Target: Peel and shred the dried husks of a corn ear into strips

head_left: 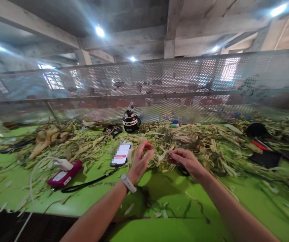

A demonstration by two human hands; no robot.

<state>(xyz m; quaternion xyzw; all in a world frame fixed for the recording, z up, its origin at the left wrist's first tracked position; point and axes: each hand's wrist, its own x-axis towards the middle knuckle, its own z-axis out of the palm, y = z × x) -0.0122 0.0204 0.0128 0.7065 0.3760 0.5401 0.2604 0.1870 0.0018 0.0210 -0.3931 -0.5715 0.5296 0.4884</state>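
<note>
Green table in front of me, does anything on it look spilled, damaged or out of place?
Dried, husk-like strips are strewn loosely across the green table, around the phone and purple power block, which looks untidy. Nothing looks clearly damaged; the black bottle stands upright.

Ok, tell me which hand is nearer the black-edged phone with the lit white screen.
Left. The left hand, below it a white wristband, is close to the phone, on its right; the right hand is farther right, by the pale, dry plant strips.
</note>
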